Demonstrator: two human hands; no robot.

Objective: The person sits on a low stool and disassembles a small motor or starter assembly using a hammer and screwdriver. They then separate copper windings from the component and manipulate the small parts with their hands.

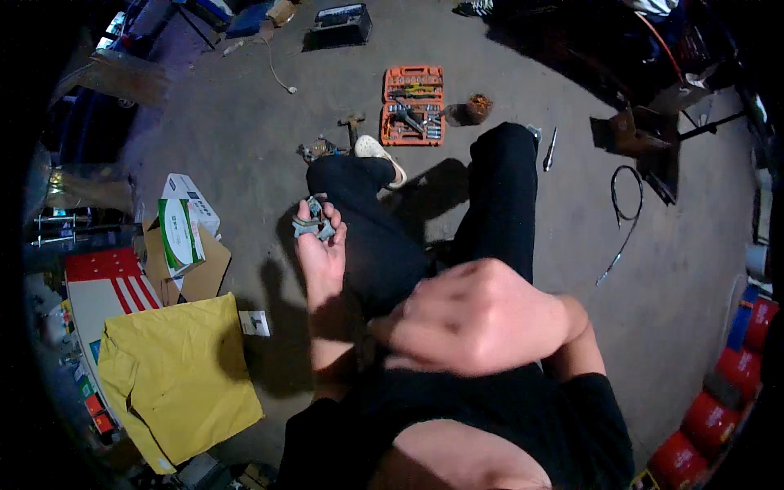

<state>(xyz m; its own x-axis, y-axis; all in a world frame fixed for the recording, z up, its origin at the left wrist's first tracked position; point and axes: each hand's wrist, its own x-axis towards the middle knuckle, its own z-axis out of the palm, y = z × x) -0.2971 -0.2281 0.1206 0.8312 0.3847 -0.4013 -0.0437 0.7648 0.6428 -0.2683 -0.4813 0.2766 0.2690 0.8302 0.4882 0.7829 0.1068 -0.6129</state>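
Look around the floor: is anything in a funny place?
Maybe: right of the open orange toolbox, a slim tool lies loose on the floor, not packed away; farther right, a loosely looped black cable could trip someone.

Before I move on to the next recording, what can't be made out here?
Head view: right hand, blurred; whether it holds anything can't be told.
Head view: grey part, partly covered by the left hand and too small to identify.
Head view: red containers, cut off by the dark fisheye rim.
Head view: small tools in the orange case, too small to identify each.
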